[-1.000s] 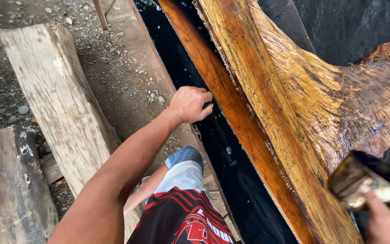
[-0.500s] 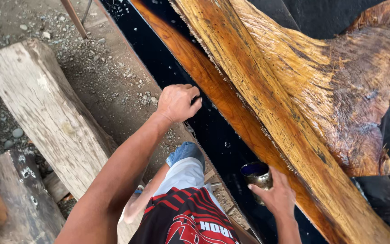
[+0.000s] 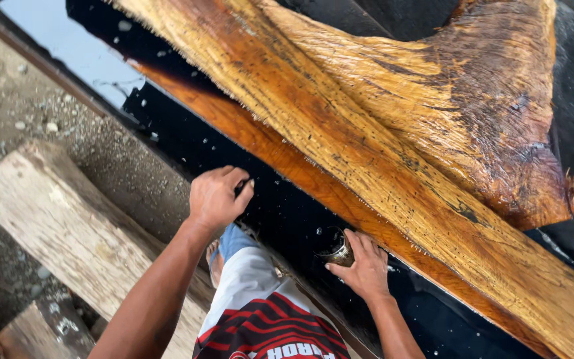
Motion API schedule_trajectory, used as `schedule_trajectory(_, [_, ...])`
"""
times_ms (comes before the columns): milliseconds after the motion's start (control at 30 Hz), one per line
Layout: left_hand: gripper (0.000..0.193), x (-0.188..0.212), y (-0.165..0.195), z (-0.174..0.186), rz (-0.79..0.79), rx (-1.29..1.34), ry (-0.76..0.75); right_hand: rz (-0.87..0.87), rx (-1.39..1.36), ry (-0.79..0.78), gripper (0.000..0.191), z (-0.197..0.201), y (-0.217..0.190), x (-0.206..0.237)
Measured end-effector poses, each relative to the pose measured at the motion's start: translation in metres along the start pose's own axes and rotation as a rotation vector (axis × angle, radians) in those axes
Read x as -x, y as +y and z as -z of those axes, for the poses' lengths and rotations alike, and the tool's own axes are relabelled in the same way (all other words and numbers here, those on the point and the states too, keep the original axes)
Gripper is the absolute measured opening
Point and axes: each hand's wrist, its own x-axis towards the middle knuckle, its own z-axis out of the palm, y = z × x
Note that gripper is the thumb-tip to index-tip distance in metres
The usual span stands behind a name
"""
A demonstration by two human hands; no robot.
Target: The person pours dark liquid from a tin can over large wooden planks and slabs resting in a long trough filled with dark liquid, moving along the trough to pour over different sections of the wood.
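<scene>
Two hands, left hand (image 3: 215, 197) curled on trough edge (image 3: 167, 149), right hand (image 3: 365, 267) clamped on small tin (image 3: 335, 244) (beside wet slab (image 3: 367, 133)).

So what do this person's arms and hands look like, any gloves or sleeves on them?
No gloves: the left hand and right hand are bare, and both forearms are uncovered with no sleeve, watch or band in view. Lower down, red, black and white patterned shorts show.

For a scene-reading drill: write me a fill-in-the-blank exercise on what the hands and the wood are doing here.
1. The right hand holds a small ____ down in the black liquid.
2. The left hand rests on the trough's ____.
3. The wet orange slab lies across the trough, while a pale dry ____ lies on the gravel.

Missing words: cup; edge; plank
</scene>
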Motion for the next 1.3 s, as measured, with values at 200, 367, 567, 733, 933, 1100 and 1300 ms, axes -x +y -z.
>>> schedule_trajectory(200, [0.016, -0.022, -0.001, -0.002, 0.005, 0.017, -0.065, -0.057, -0.303, 0.219, 0.096, 0.025, -0.027, -0.006])
schedule_trajectory(367, [0.017, -0.043, -0.012, 0.000, 0.068, 0.067, -0.263, -0.102, -0.713, 0.325, 0.096, 0.062, -0.074, -0.028])
schedule_trajectory(567, [0.022, -0.101, -0.078, 0.043, 0.065, 0.224, -0.547, -0.330, -0.638, 0.484, 0.096, 0.109, -0.142, -0.088])
schedule_trajectory(733, [0.023, -0.176, -0.183, 0.096, 0.027, 0.094, -0.428, -0.361, -0.192, 0.540, 0.091, 0.127, -0.196, -0.154])
schedule_trajectory(933, [0.022, -0.214, -0.271, 0.133, 0.046, -0.014, -0.416, -0.451, -0.075, 0.458, 0.092, 0.119, -0.236, -0.209])
schedule_trajectory(1100, [0.018, -0.216, -0.283, 0.139, 0.031, 0.047, -0.396, -0.344, -0.096, 0.439, 0.096, 0.116, -0.273, -0.251])
schedule_trajectory(1300, [0.016, -0.215, -0.297, 0.151, -0.030, 0.208, -0.305, -0.343, -0.039, 0.338, 0.092, 0.113, -0.328, -0.301])
